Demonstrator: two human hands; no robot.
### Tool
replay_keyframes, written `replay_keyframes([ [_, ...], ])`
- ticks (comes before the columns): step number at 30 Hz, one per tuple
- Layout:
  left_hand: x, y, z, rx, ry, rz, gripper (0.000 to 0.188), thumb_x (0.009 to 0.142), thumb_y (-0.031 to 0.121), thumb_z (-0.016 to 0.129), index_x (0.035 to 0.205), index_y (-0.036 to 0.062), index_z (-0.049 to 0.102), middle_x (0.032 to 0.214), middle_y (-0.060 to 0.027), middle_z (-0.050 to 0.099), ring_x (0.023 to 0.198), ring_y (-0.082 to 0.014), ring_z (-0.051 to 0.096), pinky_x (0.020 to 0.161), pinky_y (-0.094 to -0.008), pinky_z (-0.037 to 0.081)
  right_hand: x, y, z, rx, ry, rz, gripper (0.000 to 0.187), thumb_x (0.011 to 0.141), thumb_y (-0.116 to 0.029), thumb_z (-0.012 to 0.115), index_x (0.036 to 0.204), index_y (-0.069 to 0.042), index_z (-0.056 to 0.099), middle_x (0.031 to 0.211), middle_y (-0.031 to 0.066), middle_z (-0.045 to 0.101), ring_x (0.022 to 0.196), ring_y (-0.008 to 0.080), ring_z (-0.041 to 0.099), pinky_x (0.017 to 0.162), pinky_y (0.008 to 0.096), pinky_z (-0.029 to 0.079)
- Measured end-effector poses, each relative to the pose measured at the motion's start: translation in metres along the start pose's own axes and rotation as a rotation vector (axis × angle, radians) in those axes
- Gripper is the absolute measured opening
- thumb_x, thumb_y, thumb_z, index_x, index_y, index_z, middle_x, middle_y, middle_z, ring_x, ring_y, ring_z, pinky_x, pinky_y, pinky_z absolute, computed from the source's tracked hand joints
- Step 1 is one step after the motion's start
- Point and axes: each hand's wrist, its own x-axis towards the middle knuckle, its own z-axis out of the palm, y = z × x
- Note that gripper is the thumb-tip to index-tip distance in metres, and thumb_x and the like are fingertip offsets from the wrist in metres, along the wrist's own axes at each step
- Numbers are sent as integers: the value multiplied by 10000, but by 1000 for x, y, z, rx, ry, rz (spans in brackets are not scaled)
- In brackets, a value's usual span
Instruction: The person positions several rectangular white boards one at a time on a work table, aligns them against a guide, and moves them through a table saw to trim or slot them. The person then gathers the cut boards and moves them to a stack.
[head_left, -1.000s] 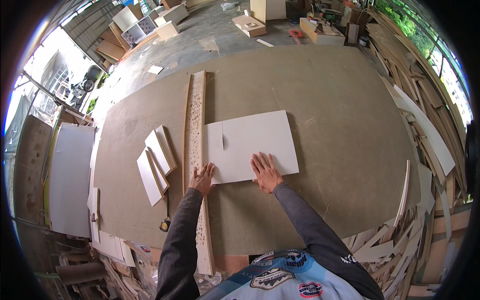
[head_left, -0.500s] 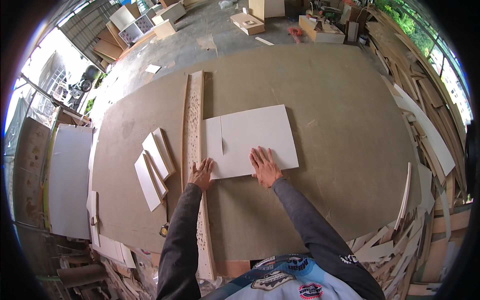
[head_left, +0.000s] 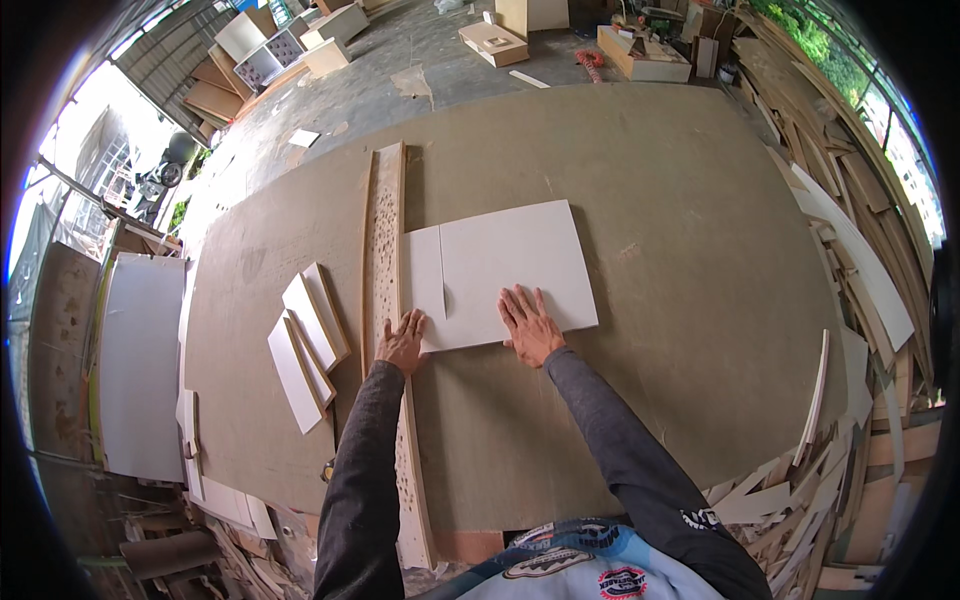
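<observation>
A white rectangular board (head_left: pixel 515 255) lies flat on the large brown work surface (head_left: pixel 690 230). A dark line, narrow at the far end and wider toward me, runs down its left part and stops short of the near edge. Its left side meets a long pale wooden rail (head_left: pixel 385 220) pitted with small holes. My left hand (head_left: pixel 402 342) rests, fingers apart, across the rail and the board's near left corner. Flat on the board near its front edge is my right hand (head_left: pixel 531 325), fingers spread. Neither hand grips anything.
Several narrow white strips (head_left: pixel 300 360) lie left of the rail. A tape measure (head_left: pixel 327 470) sits partly hidden by my left forearm. Offcuts (head_left: pixel 780 490) and stacked boards (head_left: pixel 850 200) line the right side. Boxes and cabinet parts (head_left: pixel 495 45) stand on the floor beyond.
The board and both hands hold nearly the same places. The view has shifted slightly, and the board's far edge appears a little higher.
</observation>
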Motion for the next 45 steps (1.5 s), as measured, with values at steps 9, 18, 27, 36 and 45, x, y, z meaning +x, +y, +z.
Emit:
replay_keyframes([
  [9,21,-7,-9,-2,-29,-11,931,942,454,673,1658,117,183,1741,-75,160,1602,-228,160,1258,-606,180,19,14,2,7,26,4,870,1025,-523,500,1653,-42,138,1743,107,101,1606,344,36,1286,602,49],
  [18,38,-13,-13,-13,-43,-11,937,938,467,673,1657,114,188,1740,-75,157,1603,-229,153,1258,-601,194,30,22,-3,-24,10,7,871,1028,-531,487,1654,-44,127,1743,97,106,1607,333,36,1289,595,48],
  [27,52,-20,-25,6,-30,-17,924,939,444,680,1650,93,205,1735,-82,178,1600,-237,164,1265,-597,181,44,30,-7,2,16,50,859,1033,-541,469,1658,-59,131,1746,86,96,1607,334,38,1269,643,55],
  [36,119,-58,-45,-7,0,4,946,912,497,666,1647,98,224,1733,-67,195,1594,-224,191,1272,-602,145,-20,87,-7,25,86,189,825,1026,-527,480,1640,-42,218,1738,90,132,1605,325,63,1232,708,76],
  [45,219,-54,-138,-288,207,-284,781,774,770,709,1020,33,788,1089,-199,748,1123,-349,691,1130,-589,384,-176,51,-13,90,7,301,833,988,-507,548,1618,-29,286,1724,111,185,1587,364,149,1221,716,67],
])
